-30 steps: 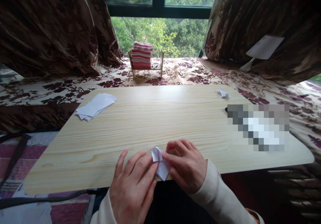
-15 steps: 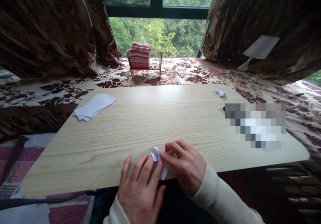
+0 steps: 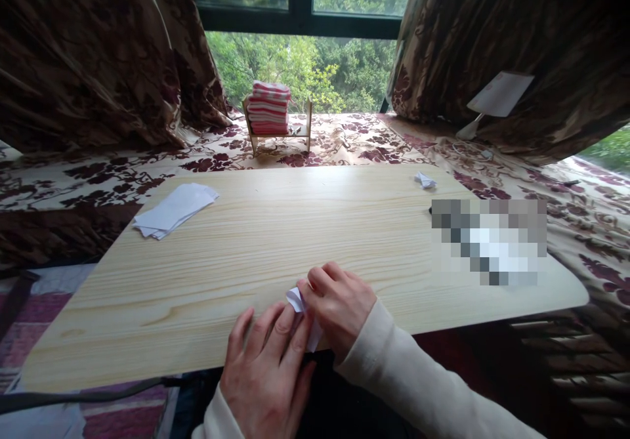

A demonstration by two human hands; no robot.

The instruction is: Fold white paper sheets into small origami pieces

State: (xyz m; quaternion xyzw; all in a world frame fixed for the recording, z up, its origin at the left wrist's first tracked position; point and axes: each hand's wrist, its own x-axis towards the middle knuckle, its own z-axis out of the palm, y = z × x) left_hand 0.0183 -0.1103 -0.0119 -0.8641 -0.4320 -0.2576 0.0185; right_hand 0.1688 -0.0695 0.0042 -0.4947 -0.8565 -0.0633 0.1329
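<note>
At the near edge of the wooden table, both hands hold a small folded piece of white paper. My left hand lies over its left side, the index finger pressing it against the tabletop and the other fingers spread. From the right, my right hand pinches the upper part with curled fingers. One flap curls up between the hands, and a lower corner shows below. Much of the paper is hidden by the fingers.
A stack of white paper slips lies at the table's left. A folded paper piece sits far right, behind a pixelated patch. Beyond the table stand a small shelf with pink-and-white folded cloths and a white lamp.
My right hand's fingers have curled in closer over the paper's upper part, and the raised flap looks smaller. The whole view has shifted slightly, placing things further left.
</note>
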